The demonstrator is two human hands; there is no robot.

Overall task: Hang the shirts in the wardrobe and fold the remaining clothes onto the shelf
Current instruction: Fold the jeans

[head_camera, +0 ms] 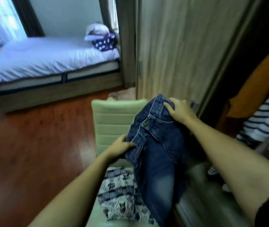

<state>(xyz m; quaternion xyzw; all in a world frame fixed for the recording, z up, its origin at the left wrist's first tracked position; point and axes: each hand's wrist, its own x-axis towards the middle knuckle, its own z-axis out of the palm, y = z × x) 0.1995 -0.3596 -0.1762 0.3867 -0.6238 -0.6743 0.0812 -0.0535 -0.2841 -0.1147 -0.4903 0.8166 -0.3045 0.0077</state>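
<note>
A pair of dark blue jeans (156, 149) hangs in the air over a pale green chair (114, 118). My left hand (122, 145) grips the waistband at its near end, by the fly. At the far end of the waistband my right hand (179, 109) holds the denim from above. The legs droop down toward the chair seat. A patterned blue-and-white garment (120, 192) lies on the seat under the jeans. To the right, an orange garment (253, 82) and a striped shirt (261, 123) hang in the open wardrobe.
A wooden wardrobe door (179, 46) stands straight ahead. On the left is a bed (48, 58) with white bedding and a small heap of clothes (101, 38) at its far end. Red-brown wooden floor (32, 136) spreads between bed and chair.
</note>
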